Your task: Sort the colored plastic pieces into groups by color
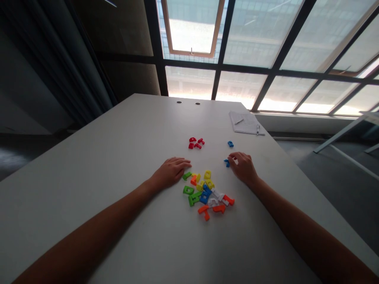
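Head camera view: a wall of dark-framed windows (245, 39) lights a room where a person works at a white bench (118, 146), a dark curtain (68, 59) hanging off to the left. Sheets of paper (248, 127) lie toward the bench's far right edge. A loose heap of small plastic-looking pieces (205, 197) in green, yellow, orange, blue and white spreads over the bench between the forearms. Just beyond it on the left, the left hand (171, 172) rests palm down and relaxed, fingers extended and grasping nothing, beside a green piece (187, 176) at the heap's edge. Across from it, the right hand (244, 167) curls, thumb and forefinger bent toward each other. Farther out, four red pieces (191, 146) sit in a small cluster. A pen (239, 121) lies on the paper. One blue piece (230, 144) stands apart beyond the right hand; another blue piece (226, 163) is at its fingertips, though whether pinched or released cannot be told.
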`<state>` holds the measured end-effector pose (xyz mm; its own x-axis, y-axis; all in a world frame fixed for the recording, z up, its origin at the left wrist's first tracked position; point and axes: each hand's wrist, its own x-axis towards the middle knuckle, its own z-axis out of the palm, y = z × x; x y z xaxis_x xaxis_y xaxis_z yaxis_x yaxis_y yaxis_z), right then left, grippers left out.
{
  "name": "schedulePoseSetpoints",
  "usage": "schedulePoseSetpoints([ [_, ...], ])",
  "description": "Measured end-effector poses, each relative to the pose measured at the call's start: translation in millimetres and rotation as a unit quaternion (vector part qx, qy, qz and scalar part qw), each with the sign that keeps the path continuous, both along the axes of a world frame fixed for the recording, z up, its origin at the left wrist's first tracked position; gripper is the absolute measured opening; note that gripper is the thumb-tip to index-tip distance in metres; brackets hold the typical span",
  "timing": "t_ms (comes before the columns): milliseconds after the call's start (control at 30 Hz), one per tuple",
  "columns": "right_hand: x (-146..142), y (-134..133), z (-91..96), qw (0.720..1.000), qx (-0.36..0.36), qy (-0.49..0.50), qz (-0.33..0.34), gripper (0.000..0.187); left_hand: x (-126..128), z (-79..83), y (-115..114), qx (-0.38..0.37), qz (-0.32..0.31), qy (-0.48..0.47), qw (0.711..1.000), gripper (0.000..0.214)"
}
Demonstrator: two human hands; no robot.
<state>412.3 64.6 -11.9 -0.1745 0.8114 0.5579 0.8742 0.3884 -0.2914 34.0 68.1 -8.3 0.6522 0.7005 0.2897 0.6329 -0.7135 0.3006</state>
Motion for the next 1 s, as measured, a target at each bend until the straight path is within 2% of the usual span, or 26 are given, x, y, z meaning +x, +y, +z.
schedulePoseSetpoints([
  [100, -7, -10, 5.5, 1.0, 0.01, 0.006, 0.024, 0.039, 0, -0.5, 0, 0.002, 0.0, -0.002, 1.0, 0.036],
  [200, -20, -22, 9.0, 0.997, -0.052, -0.031, 0.039, 0.051, 0, 0.1, 0, 0.0, 0.002, -0.007, 1.0, 0.036],
  [300, -30, -28, 10.1, 0.993, -0.095, -0.061, -0.022, 0.045, 0, 1.2, -1, -0.005, 0.004, -0.003, 1.0, 0.036],
  [400, -31, -26, 9.9, 0.984, -0.103, -0.101, -0.104, 0.039, 0, 1.9, -1, -0.006, 0.006, -0.002, 1.0, 0.037],
  [467, -28, -23, 9.2, 0.979, -0.107, -0.124, -0.125, 0.044, 0, 1.9, -2, -0.007, 0.007, -0.004, 1.0, 0.036],
  [567, -22, -20, 8.2, 0.979, -0.11, -0.12, -0.121, 0.039, 0, 1.5, -2, -0.005, 0.006, -0.006, 1.0, 0.037],
  [667, -22, -22, 8.9, 0.992, -0.092, -0.077, -0.05, 0.031, 0, 1.6, -2, -0.003, 0.003, -0.006, 1.0, 0.037],
  [733, -25, -26, 10.6, 0.995, -0.066, -0.05, 0.062, 0.028, 0, 2.2, -2, -0.001, -0.001, -0.007, 1.0, 0.036],
  [800, -30, -30, 12.8, 0.98, -0.038, -0.038, 0.194, 0.031, 1, 3.3, -2, 0.002, -0.002, -0.008, 1.0, 0.036],
  [867, -36, -34, 14.9, 0.956, -0.026, -0.04, 0.29, 0.039, 1, 4.6, -2, 0.003, -0.001, -0.007, 1.0, 0.036],
  [933, -41, -38, 15.9, 0.943, -0.033, -0.048, 0.327, 0.046, 1, 5.8, -3, 0.002, 0.0, -0.003, 1.0, 0.037],
  [1000, -42, -38, 15.4, 0.943, -0.045, -0.062, 0.323, 0.048, 1, 6.4, -3, -0.001, -0.002, -0.001, 1.0, 0.037],
])
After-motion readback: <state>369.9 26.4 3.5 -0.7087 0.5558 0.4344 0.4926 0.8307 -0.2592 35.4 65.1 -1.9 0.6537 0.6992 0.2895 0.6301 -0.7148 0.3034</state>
